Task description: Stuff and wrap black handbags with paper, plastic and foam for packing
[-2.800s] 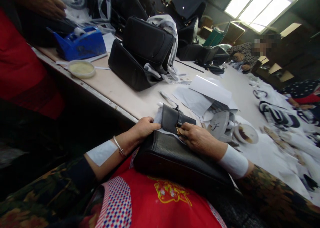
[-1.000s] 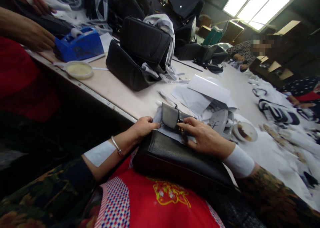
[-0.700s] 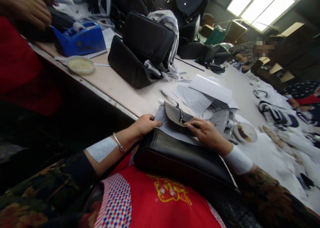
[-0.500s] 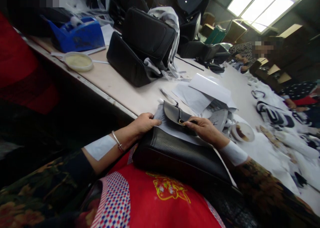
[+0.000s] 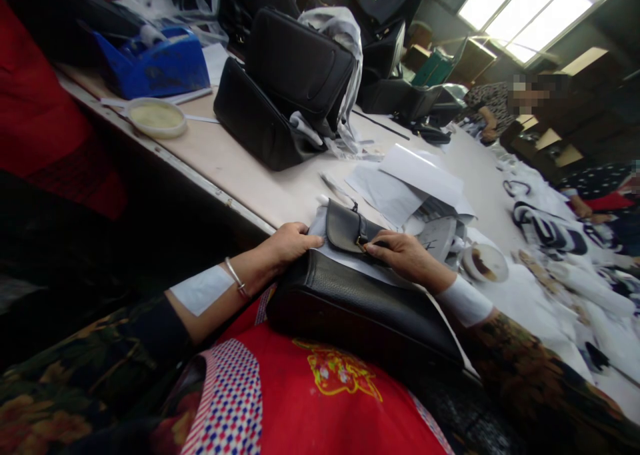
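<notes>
A black leather handbag [image 5: 370, 303] lies on its side against my red apron [image 5: 345, 415], at the table's near edge. On it, over a pale lining sheet [image 5: 345, 260], rests a black flap [image 5: 343, 225] with a strap [image 5: 363, 227] and a small gold-coloured buckle. My left hand [image 5: 296, 244] grips the bag's left side, its thumb pressed on the pale sheet. With thumb and fingers closed, my right hand [image 5: 400, 252] pinches the strap end by the buckle. The fingertips hide part of the strap.
Black bags [image 5: 300, 65] stand across the table [image 5: 240, 175], beside a blue bin [image 5: 160, 65] and a round dish of pale paste [image 5: 156, 116]. White paper sheets [image 5: 423, 173] and a tub with brown residue [image 5: 485, 262] lie to the right. Two people work farther right.
My hands and the bag stay nearly in place. The right fingers have shifted slightly at the strap and buckle. The view has tilted a little.
</notes>
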